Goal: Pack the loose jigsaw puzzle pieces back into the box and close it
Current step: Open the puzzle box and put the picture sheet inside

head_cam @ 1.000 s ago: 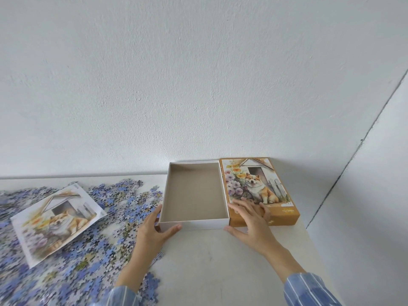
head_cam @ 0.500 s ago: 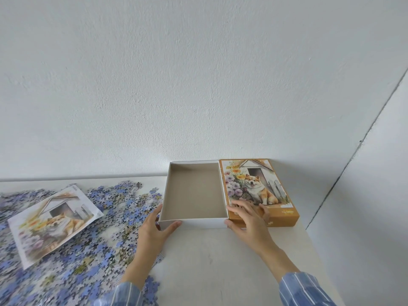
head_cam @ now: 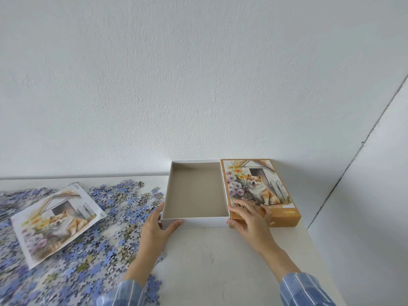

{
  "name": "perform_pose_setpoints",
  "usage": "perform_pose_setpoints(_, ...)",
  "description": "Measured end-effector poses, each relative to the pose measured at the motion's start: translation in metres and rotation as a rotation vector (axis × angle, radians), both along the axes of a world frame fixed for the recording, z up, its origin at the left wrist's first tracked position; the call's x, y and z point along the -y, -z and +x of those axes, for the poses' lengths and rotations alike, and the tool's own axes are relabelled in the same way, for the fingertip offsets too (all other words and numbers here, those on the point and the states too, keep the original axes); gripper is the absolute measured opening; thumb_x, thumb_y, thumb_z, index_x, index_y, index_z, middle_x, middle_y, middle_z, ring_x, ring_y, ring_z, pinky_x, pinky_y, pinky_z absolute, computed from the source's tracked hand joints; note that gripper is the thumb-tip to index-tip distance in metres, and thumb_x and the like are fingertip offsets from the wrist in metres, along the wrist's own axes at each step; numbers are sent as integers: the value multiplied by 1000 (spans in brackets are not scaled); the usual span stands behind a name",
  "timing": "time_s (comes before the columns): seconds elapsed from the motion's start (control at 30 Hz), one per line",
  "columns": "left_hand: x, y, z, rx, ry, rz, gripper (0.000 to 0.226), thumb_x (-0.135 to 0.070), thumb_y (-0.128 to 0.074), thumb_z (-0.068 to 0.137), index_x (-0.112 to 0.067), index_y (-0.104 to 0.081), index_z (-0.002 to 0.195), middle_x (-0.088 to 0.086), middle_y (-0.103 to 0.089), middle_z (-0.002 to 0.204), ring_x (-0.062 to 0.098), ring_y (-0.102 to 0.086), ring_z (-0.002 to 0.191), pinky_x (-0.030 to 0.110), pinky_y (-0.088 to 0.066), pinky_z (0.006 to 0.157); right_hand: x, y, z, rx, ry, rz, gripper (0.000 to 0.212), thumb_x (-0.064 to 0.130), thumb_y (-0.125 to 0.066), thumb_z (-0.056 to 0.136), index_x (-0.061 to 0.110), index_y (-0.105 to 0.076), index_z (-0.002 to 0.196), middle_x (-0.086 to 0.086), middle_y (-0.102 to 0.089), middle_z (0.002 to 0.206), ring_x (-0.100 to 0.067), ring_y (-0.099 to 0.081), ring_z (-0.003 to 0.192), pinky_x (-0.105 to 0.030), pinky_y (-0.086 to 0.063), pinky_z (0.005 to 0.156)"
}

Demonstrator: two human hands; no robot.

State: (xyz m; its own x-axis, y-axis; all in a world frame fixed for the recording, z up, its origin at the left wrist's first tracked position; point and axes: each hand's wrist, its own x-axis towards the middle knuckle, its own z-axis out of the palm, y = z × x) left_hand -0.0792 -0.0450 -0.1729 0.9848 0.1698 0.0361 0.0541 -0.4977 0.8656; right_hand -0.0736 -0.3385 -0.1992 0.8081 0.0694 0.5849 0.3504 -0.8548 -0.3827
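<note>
Bracing open box (head_cam: 205,221) corner with left hand (head_cam: 154,229), fingers (head_cam: 158,214) straight, resting right hand (head_cam: 250,219) on lid (head_cam: 254,173), fingers spread, loose pieces (head_cam: 123,202) lying on tabletop (head_cam: 220,261).

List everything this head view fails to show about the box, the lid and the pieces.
Puzzle pieces: heap cut off by the head view's left and bottom edges; extent unknown.
Whatever lies under the picture sheet: hidden by it.
Lid: near-left corner covered by the right hand; small print too small to read.
Box: near-left corner covered by the left hand.
</note>
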Motion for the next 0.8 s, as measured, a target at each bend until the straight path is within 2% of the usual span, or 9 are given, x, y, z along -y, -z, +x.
perform_pose_setpoints(0.17,1,-7,-5,-10,24,23,83,-42,-78,76,-22,-39,147,1,-56,113,2,-54,88,17,-44,75,1,-5,-2,-63,10,-1,45,67,-50,84,39,-69,113,21,-61,125,-4,-53,122,-39,-15,106)
perform_pose_setpoints(0.23,-3,-11,-9,-3,36,-9,79,-42,-76,77,-19,-43,144,0,-55,111,7,-57,92,13,-43,76,-4,-12,-2,-39,32,29,46,68,-55,81,36,-70,110,20,-65,119,-5,-56,119,-37,-18,106)
perform_pose_setpoints(0.37,-31,-23,-17,194,-23,71,53,-46,-65,82,-21,-60,129,-6,-60,118,12,-57,107,26,-47,89,-47,-29,4,19,-90,86,34,56,-58,87,32,-71,107,16,-66,117,-8,-56,120,-24,-23,108)
perform_pose_setpoints(0.47,-74,-32,-24,483,-172,225,29,-31,-68,87,-17,-68,112,-7,-60,120,8,-50,111,40,-45,98,-105,-43,14,-30,-290,143,29,47,-58,92,29,-71,109,12,-65,121,-12,-56,123,-36,-40,103)
perform_pose_setpoints(0.53,-115,-38,-26,567,-328,339,28,-28,-69,89,-16,-65,113,-2,-58,123,14,-48,114,42,-39,101,-151,-52,20,-82,-399,162,29,43,-55,95,26,-70,113,11,-64,123,-13,-56,123,-37,-43,101)
perform_pose_setpoints(0.57,-139,-42,-26,585,-403,413,38,-33,-68,87,-15,-59,119,3,-54,128,20,-47,118,42,-36,104,-174,-56,22,-117,-446,175,29,40,-53,96,25,-70,115,11,-64,123,-12,-56,123,-35,-44,102)
perform_pose_setpoints(0.63,-194,-44,-19,481,-476,542,70,-50,-67,79,-14,-43,135,12,-39,146,31,-35,135,46,-24,113,-218,-62,27,-180,-520,189,26,30,-54,99,22,-68,119,9,-63,124,-9,-56,121,-30,-44,103)
perform_pose_setpoints(0.7,-249,-37,-6,238,-422,604,96,-62,-71,75,-18,-28,148,12,-19,159,35,-16,147,51,-15,116,-260,-64,31,-240,-560,178,25,18,-55,100,22,-67,122,8,-62,125,-7,-55,120,-25,-42,104)
perform_pose_setpoints(0.8,-307,-21,12,-1,-225,642,90,-58,-73,76,-24,-31,149,5,-17,162,32,-19,147,56,-24,115,-312,-61,36,-358,-551,184,28,13,-54,101,20,-65,125,6,-61,125,-5,-54,116,-22,-43,103)
